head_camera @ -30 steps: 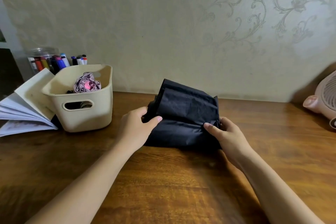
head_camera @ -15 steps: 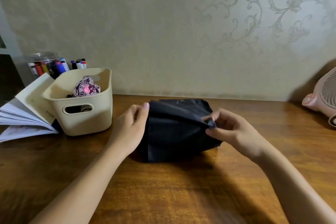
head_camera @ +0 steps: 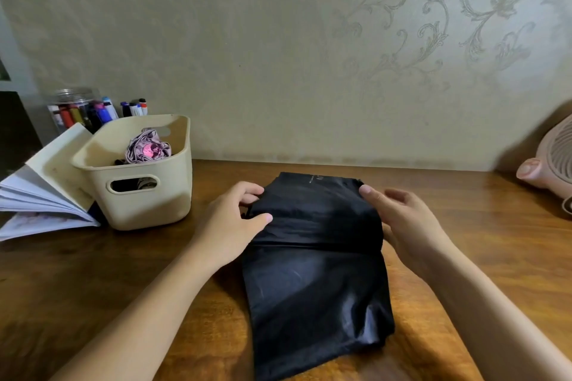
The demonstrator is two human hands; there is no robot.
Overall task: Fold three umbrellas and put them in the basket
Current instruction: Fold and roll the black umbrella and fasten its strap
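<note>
left hand (head_camera: 230, 223) grips limp black umbrella (head_camera: 315, 272) by edge; right hand (head_camera: 402, 223) relaxed, touching its glossy fabric

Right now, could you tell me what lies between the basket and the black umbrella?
In the head view, bare wooden table, then the left hand holding the black umbrella's left edge.

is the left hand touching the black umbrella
Touching. The head view shows the left hand with its thumb lying on the black umbrella and fingers curled round its left edge.
</note>
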